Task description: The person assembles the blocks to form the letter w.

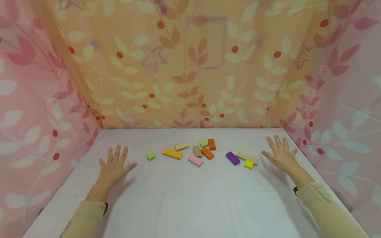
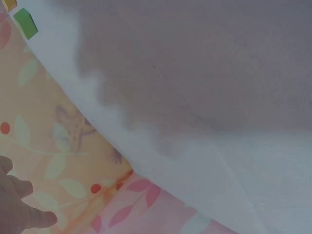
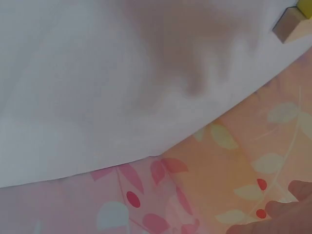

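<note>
My left hand (image 1: 112, 170), fingers spread, holds nothing over the left side of the white table. Nearest to it is a green block (image 1: 150, 156), which also shows in the left wrist view (image 2: 25, 23). On the right, my right hand (image 1: 282, 159) is spread too, with nothing in it. Close by lie a yellow block (image 1: 248, 165), a long pale wooden block (image 1: 247, 158) and a purple block (image 1: 232, 158). Mid-table are a long orange-yellow block (image 1: 172, 154), a ridged wooden block (image 1: 181, 146), a pink block (image 1: 195, 160) and an orange block (image 1: 207, 153).
Around the middle group lie a brown block (image 1: 197, 151), a small green block (image 1: 203, 143) and a second orange block (image 1: 211, 144). Leaf-patterned cloth walls (image 1: 184, 66) enclose the white table (image 1: 190, 201) at the back and on both sides.
</note>
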{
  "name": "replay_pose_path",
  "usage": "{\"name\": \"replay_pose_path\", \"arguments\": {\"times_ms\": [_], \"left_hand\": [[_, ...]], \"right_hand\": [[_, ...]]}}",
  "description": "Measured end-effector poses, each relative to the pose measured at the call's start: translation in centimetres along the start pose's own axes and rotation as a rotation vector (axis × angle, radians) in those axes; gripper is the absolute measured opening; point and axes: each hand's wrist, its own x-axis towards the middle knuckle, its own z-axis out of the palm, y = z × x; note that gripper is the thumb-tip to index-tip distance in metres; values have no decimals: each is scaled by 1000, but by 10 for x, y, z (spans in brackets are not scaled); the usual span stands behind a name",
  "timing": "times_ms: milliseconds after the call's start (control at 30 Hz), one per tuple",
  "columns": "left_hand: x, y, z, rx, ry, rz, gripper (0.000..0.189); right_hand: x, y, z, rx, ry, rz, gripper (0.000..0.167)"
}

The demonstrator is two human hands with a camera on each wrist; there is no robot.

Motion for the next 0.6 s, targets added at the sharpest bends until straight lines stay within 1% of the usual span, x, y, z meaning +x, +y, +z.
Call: {"name": "replay_pose_path", "arguments": {"times_ms": [167,233,300,367,433,500,600], "left_hand": [[1,0,0,-6,-21,-9,92],[2,0,0,-8,-26,-11,92],[3,1,0,-21,-31,-7,91],[5,3,0,-39,-32,0,90],[7,5,1,-53,-33,10,88],[9,7,4,-60,-33,22,87],[13,11,8,-73,-29,48,85]], "right_hand": [[1,-11,3,19,17,-16,86],[2,-15,5,31,42,-24,85],[3,-19,7,70,90,-31,81],[5,-23,9,143,148,-47,77],[7,-29,11,240,174,-53,74],[9,-36,13,322,177,-52,72],[10,-49,14,417,138,-25,71]]}}
